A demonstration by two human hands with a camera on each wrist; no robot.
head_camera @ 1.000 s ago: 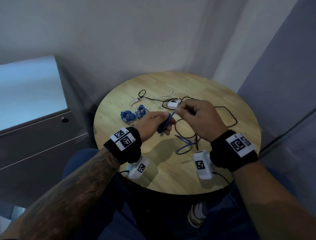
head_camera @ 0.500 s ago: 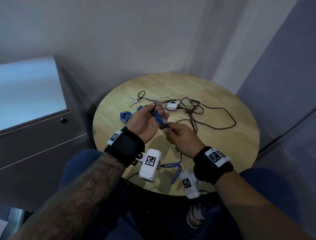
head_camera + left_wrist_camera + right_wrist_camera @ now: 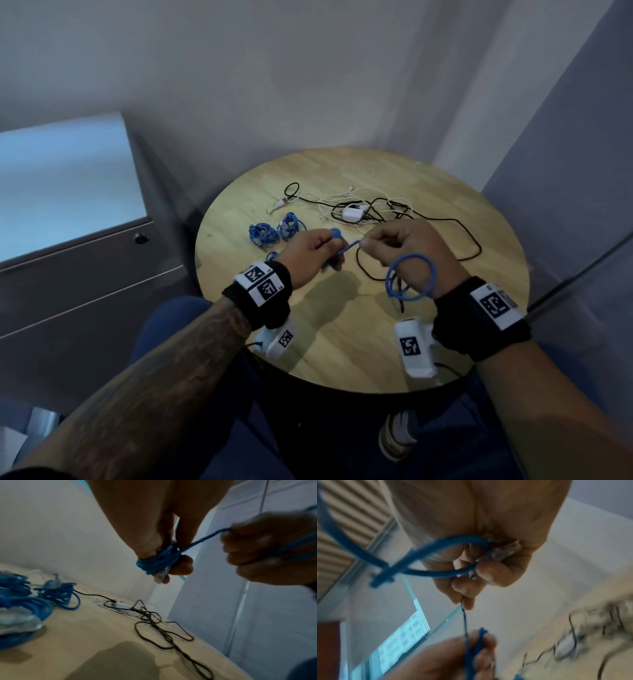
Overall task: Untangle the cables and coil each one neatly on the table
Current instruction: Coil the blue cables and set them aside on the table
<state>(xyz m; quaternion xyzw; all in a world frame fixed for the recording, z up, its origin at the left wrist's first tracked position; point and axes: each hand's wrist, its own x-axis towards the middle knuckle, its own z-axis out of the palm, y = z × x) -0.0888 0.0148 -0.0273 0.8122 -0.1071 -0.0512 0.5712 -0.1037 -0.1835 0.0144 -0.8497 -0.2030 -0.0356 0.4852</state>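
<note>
Above the counter (image 3: 342, 342), left hand (image 3: 310, 253) holds blue cable (image 3: 409, 277) wound round its fingers (image 3: 181, 566), grip curled on the bundle. Right hand (image 3: 407, 250) pinches the taut strand, loose loop hanging below. 2 coiled blue cables (image 3: 274, 231) lie left; black/white tangle (image 3: 370, 212) behind.

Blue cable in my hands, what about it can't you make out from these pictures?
- Number of turns of the blue cable: left wrist view, left hand fingers cover the bundle.
- Far connector: right wrist view, blurred inside the right hand.
- Third blue coil: head view, mostly behind the left hand.
- Black and white tangle: too small to trace the crossings.
</note>
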